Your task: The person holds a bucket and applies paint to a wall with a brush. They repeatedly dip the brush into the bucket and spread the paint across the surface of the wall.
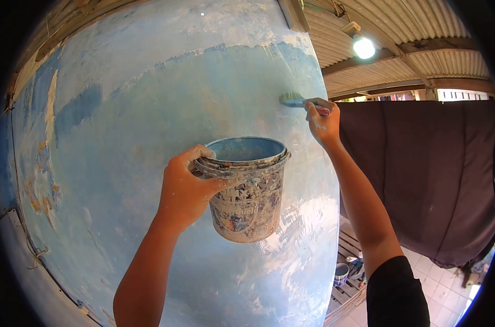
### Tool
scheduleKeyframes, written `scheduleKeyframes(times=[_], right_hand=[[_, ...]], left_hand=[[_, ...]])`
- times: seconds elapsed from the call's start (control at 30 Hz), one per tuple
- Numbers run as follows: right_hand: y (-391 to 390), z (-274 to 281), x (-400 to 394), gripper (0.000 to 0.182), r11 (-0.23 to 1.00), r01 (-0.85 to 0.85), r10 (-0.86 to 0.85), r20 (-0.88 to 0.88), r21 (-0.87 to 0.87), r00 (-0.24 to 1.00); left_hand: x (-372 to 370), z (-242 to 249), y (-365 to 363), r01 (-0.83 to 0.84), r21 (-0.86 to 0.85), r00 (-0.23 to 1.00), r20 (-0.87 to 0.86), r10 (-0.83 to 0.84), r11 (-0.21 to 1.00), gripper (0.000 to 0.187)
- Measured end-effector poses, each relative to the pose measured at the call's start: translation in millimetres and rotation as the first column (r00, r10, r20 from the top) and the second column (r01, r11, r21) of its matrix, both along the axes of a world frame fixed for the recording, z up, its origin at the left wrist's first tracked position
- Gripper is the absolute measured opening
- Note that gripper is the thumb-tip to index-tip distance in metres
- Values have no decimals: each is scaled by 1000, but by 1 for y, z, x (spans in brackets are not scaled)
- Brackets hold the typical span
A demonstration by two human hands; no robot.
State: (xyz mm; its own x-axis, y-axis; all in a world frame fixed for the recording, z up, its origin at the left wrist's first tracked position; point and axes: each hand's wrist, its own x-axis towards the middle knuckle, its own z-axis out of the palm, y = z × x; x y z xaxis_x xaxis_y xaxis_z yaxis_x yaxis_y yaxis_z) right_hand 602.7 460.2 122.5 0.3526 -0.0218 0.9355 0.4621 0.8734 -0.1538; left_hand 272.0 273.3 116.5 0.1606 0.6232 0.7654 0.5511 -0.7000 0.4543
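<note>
Blue wall (149,136) — both hands gripping: left hand (185,191) on bucket (247,191) (paint-smeared), right hand (321,122) on brush (294,100).

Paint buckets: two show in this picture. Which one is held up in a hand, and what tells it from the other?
The paint-spattered bucket, gripped at its rim by the left hand before the blue wall. The small bucket stands low down on slats, untouched.

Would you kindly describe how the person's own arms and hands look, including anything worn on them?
Both forearms are bare, with no gloves, watch or jewellery visible. The left hand and its forearm show no sleeve in view. The right hand carries pale paint flecks on its back, and a black short sleeve covers that upper arm, ending near the elbow.
</note>
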Motion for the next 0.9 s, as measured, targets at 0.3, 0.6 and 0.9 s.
scheduleKeyframes(times=[0.3,0.6,0.9], right_hand=[[-19,23,-8,24,991,-121,122,5,-49,993],[-54,-30,-23,25,957,-140,138,-26,-254,990],[-43,-56,-44,24,977,-91,91,-10,-191,996]], left_hand=[[1,6,5,26,7,996,-82,-25,1000,41],[-17,-7,10,59,23,996,-64,-58,998,45],[-23,-12,11,94,-100,995,-11,-96,990,46]])
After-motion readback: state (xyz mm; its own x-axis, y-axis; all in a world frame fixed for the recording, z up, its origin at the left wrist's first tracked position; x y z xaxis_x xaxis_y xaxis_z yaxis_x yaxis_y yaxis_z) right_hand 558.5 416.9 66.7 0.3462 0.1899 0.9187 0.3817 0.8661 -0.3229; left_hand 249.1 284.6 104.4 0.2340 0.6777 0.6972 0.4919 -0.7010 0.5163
